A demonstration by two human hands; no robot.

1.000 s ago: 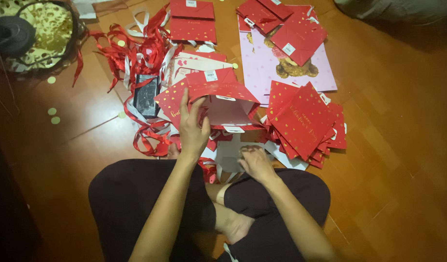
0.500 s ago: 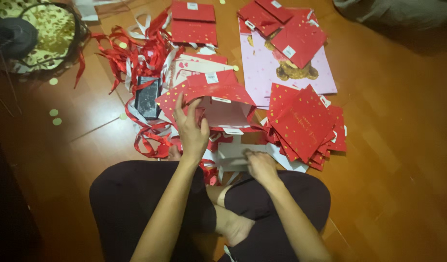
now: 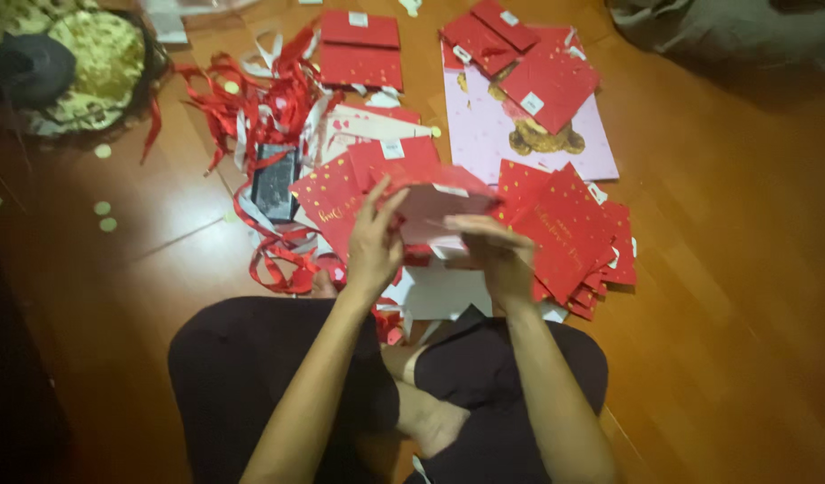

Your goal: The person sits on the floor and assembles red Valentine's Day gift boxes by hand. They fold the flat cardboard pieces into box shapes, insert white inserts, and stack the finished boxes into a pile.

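**Both hands on a red bag, lifted over the pile**

I have the left hand (image 3: pixel 374 244) and the right hand (image 3: pixel 498 255) on one red bag (image 3: pixel 439 199), raised above my crossed legs. The left fingers are curled around the bag's near left edge, thumb in front, pinching the paper. The right hand closes on the bag's lower right edge, fingers bent over it; I cannot tell how tightly. The bag sits between the two hands, tilted, its pale inside facing me.

Just beyond the left grip lies a flat red bag with gold dots (image 3: pixel 334 199), and past that a dark phone (image 3: pixel 275 182) among a tangle of red ribbon (image 3: pixel 251 103). To the right of the right grip a stack of red bags (image 3: pixel 569 233) fans out on the wooden floor (image 3: pixel 726 296). Farther beyond the held bag lies a pink sheet with a bear (image 3: pixel 529 134), partly covered by more red bags. Under my hands, white paper (image 3: pixel 439 291) rests against my legs.
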